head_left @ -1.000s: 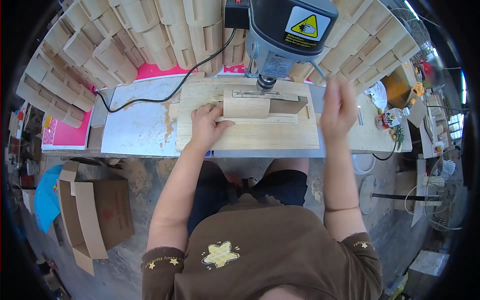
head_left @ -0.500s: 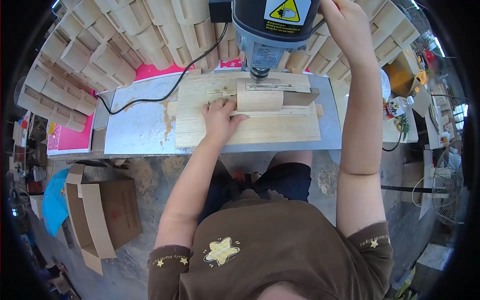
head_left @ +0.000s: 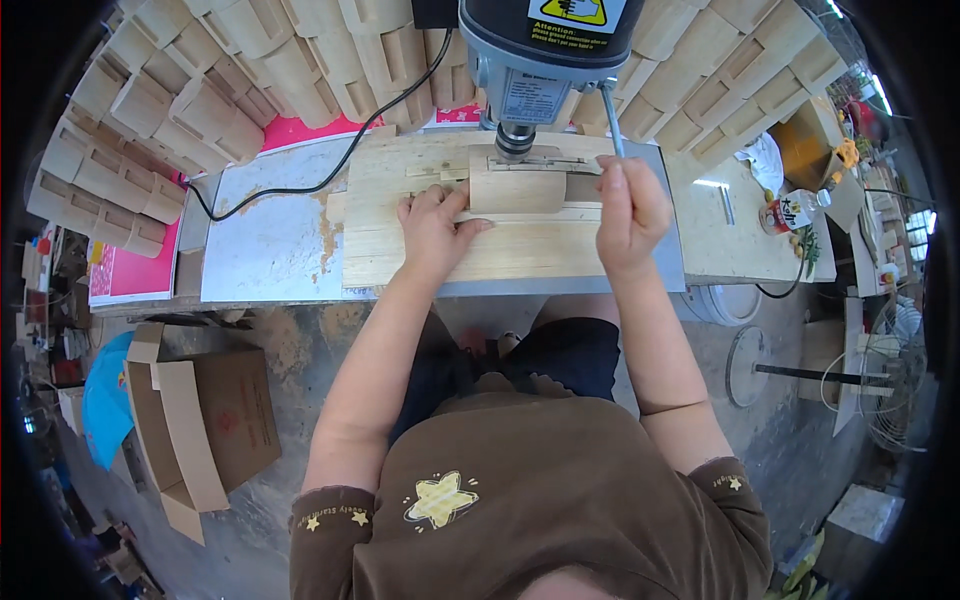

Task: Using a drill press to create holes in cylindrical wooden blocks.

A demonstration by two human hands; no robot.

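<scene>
A grey drill press [head_left: 545,45] stands over a pale wooden board [head_left: 480,250] on the workbench. A small curved wooden piece [head_left: 517,190] lies under the drill chuck [head_left: 514,140]. My left hand [head_left: 432,228] rests flat on the board, its fingers pressing the left edge of the wooden piece. My right hand [head_left: 627,212] is closed around the thin metal feed lever [head_left: 611,125] of the press, pulled down to the right of the chuck.
Stacks of curved wooden pieces [head_left: 200,110] fan out behind the bench on both sides. A black cable [head_left: 330,180] crosses the metal sheet [head_left: 265,245]. An open cardboard box [head_left: 195,420] sits on the floor left. A bottle [head_left: 790,210] stands at right.
My right hand went up to the lever beside the press head, then pulled it down to bench level. My left hand stayed on the wooden piece.
</scene>
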